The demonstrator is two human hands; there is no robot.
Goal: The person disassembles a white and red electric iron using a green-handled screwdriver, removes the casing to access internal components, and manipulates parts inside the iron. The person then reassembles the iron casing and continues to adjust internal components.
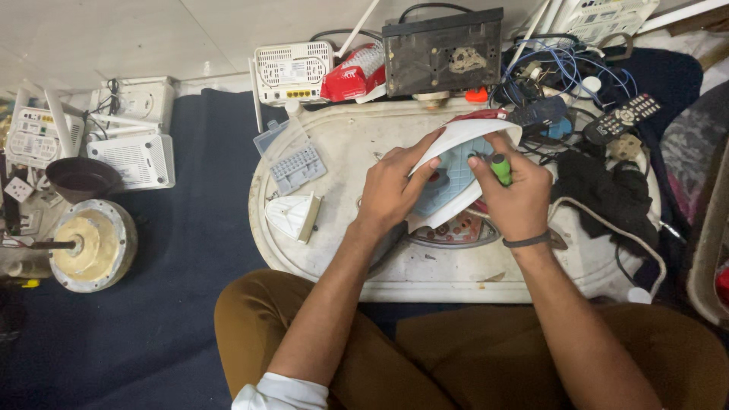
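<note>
Hands: left point(391, 190) grips the white iron shell point(456, 178), right point(512, 193) pinches what looks like a green-handled screwdriver point(500, 168)

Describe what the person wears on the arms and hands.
Both forearms are bare. The left arm has a white sleeve rolled up near the elbow. The right arm wears a thin dark band at the wrist. Left hand and right hand have no gloves; no rings show.

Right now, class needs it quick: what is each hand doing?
Left hand: closed on the white and blue iron cover, steadying it.
Right hand: closed around a green-handled screwdriver, tip at the cover.
</note>
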